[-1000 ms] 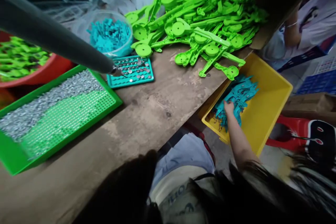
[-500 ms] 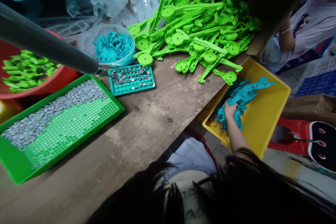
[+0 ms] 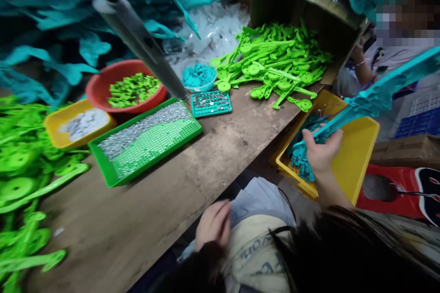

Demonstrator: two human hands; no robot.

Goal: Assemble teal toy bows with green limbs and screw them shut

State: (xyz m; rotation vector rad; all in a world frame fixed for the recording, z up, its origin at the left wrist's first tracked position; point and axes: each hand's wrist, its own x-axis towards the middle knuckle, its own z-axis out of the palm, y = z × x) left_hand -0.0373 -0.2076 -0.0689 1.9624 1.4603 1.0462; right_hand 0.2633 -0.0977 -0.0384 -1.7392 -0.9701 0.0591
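My right hand is closed round a bunch of long teal plastic parts, lifted out of the yellow bin beside the table's right edge. More teal parts lie in the bin under the hand. My left hand rests against my lap at the table's near edge, fingers curled together, with nothing visible in it. A grey tool barrel hangs over the table, its tip near the green tray of screws.
On the wooden table stand a small teal tray of round pieces, a clear bowl of teal bits, a red basin of green pieces, a yellow tray. Green plastic arms pile at back and left. Another person sits at right.
My right hand has lifted a bunch of teal parts up out of the yellow bin. The view has pulled back and swung left, and my left hand has come into sight.
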